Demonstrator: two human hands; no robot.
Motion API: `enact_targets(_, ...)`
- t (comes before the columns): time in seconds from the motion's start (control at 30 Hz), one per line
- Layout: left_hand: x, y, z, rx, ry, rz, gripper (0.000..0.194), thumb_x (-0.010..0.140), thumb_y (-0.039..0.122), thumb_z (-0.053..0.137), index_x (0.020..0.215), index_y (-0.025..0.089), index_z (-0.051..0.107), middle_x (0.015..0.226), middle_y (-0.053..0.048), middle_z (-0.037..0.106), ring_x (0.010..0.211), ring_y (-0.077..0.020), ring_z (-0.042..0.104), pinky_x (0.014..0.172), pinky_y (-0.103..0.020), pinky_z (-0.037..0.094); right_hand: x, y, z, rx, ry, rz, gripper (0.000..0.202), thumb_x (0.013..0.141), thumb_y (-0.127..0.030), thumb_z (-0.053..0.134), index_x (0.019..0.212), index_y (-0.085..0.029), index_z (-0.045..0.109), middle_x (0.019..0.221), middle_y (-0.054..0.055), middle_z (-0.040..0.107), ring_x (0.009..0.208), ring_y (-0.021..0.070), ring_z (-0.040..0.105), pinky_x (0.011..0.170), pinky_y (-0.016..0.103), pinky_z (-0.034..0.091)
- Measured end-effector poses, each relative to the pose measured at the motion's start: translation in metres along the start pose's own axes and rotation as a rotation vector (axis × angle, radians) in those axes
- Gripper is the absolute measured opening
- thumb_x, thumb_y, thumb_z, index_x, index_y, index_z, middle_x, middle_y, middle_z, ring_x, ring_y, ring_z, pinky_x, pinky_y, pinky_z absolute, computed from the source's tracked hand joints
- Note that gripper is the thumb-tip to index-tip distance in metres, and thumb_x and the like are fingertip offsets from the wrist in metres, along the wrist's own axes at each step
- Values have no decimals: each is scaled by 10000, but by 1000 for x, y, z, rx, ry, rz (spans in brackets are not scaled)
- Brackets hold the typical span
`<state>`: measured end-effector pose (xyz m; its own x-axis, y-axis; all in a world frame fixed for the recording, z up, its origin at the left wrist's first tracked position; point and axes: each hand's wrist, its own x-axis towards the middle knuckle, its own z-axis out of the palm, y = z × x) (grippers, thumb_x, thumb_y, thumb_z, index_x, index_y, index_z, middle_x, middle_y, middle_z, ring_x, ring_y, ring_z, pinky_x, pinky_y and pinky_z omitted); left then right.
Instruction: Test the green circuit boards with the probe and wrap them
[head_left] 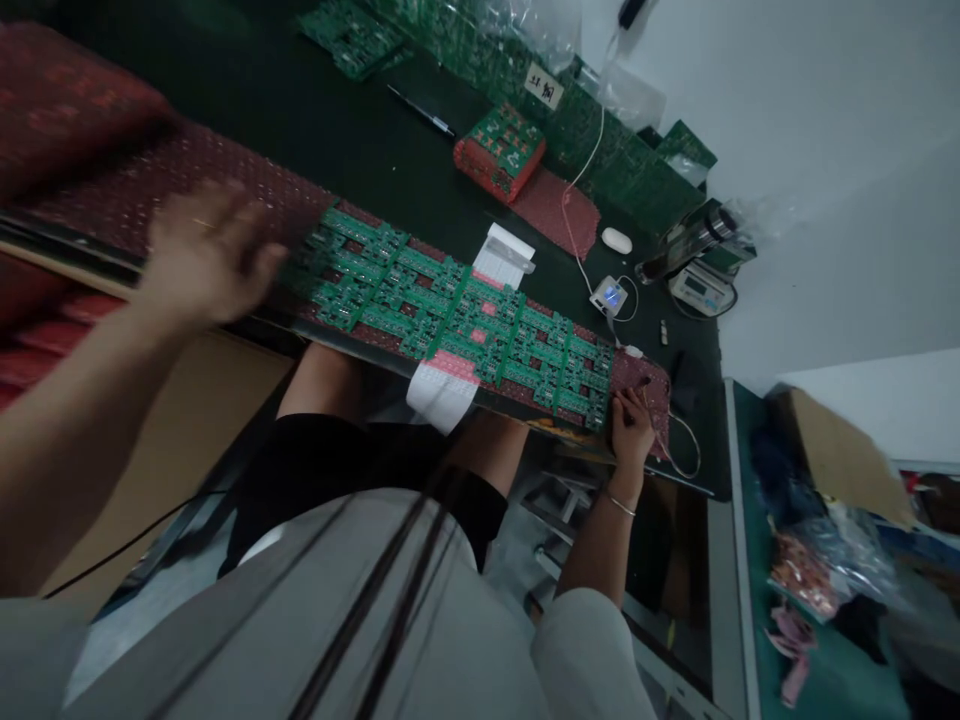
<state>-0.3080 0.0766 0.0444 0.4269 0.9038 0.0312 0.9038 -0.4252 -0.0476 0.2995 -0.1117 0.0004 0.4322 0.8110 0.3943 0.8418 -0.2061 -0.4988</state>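
Observation:
A row of joined green circuit boards (427, 290) lies on red bubble wrap (247, 180) along the table's front edge. My left hand (202, 255), slightly blurred, is at the left end of the boards, over the wrap, its fingers apart and nothing seen in them. At the right end, my right hand (631, 425) has its fingers curled beside the last board. Something thin and dark sticks up at its fingertips, close to a pale cable (694, 440); its kind is unclear. A white paper strip (442, 395) passes under the boards and hangs over the edge.
Behind the boards stand a red-wrapped board stack (501, 150), a pen (424, 112) and a small white box with a lit screen (609, 296). A metal flask (686, 245) and a device with a display (703, 290) are at the right. More boards (637, 150) line the back.

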Motion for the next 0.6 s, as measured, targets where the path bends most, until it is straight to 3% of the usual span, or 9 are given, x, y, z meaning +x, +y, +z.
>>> enact_targets(0.03,-1,6,5,-75,161,-27,1023,1043,729,-42,1477,-126,316,1020,-269,743,1450,-514,425,830,-501,76,0,1,0,2,6,-3,481,964,-515,555,1092,-148,837,1324,191,765,1355,315,660,1192,523,512)
enact_targets(0.1,-2,28,17,-210,355,11,1065,1028,795,-83,1362,66,619,1449,-193,659,1583,-370,310,810,-475,256,0,0,-1,-5,11,-2,484,959,-527,555,1085,-155,837,1322,185,767,1359,321,661,1196,529,510)
enact_targets(0.13,-2,38,22,-245,363,50,1068,1000,793,-80,1356,135,682,1560,-116,603,1596,-321,343,933,-556,373,0,0,-2,-10,8,1,482,959,-529,556,1087,-159,837,1325,183,767,1348,321,669,1196,528,510)
enact_targets(0.17,-2,45,26,-265,338,81,1063,984,778,-72,1354,141,695,1612,-104,540,1594,-302,353,1023,-586,381,-1,-1,-2,-12,1,4,480,962,-527,555,1093,-161,836,1332,182,765,1334,320,678,1196,524,511)
enact_targets(0.3,3,42,30,-264,298,50,1050,1004,703,-63,1333,53,694,1585,-186,465,1562,-329,369,1056,-620,377,-3,-5,-3,9,-23,-6,467,981,-513,546,1092,-160,830,1347,192,756,1348,325,666,1195,517,512)
enact_targets(0.43,6,34,28,-274,330,59,981,1017,685,0,1364,79,687,1566,-178,463,1562,-310,362,1100,-581,394,-3,-5,0,20,-15,10,461,986,-524,550,1093,-163,817,1356,192,748,1430,349,604,1214,552,488)
enact_targets(0.6,6,49,30,-312,337,72,998,1013,717,18,1305,81,730,1564,-149,468,1556,-354,353,1087,-578,410,-1,-11,-3,11,-63,45,491,989,-502,537,1151,-123,804,1404,199,725,1463,299,572,1252,478,442)
